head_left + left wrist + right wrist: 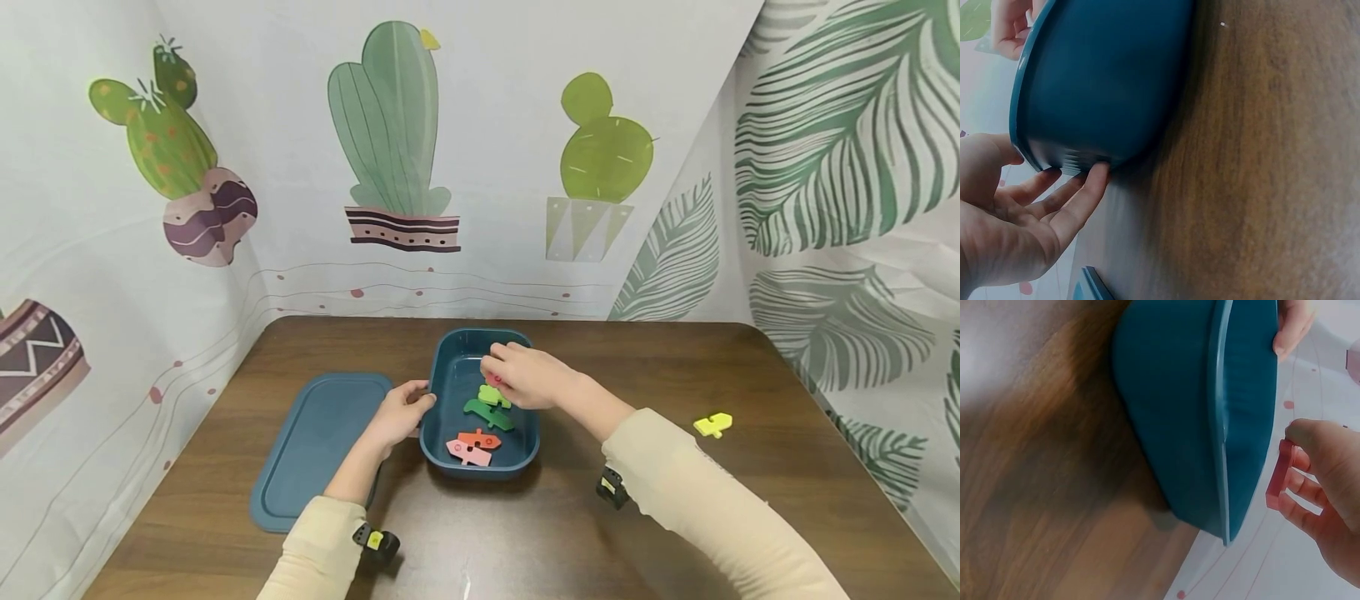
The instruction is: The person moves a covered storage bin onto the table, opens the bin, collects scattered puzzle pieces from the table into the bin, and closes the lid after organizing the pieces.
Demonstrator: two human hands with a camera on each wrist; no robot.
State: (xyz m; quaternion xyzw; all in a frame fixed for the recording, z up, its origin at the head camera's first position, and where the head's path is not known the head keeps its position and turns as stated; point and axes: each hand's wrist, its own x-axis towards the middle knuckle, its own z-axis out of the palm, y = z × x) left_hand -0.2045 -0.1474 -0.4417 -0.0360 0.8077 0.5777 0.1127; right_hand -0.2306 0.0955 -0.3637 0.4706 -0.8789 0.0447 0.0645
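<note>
Nearest on the brown wooden bench (525, 542) are the two cream sleeves (720, 508), each with a small camera strapped at the wrist. Just beyond them a deep teal tub (480, 463) stands at the middle of the bench. In its near end lie a pink piece (468, 452) and an orange-red piece (480, 438), touching each other; a dark green piece (487, 414) and a light green piece (493, 397) lie a little farther in.

The left hand (401, 414) rests against the tub's left wall, fingers fairly straight and spread, their tips touching the wall just under the rim while the thumb lies on the rim; it grips nothing. The right hand (525, 375) hangs over the far half of the tub, thumb and curled fingers pinching a red piece (1277, 475) above the opening, clear of the tub's rim.

Left of the tub, just beside the left hand, the matching teal lid (315, 450) lies flat on the bench. Well apart to the right, a yellow piece (712, 425) lies alone on the wood. Farthest off, cloth walls printed with cacti (393, 133) and leaves close in the bench.
</note>
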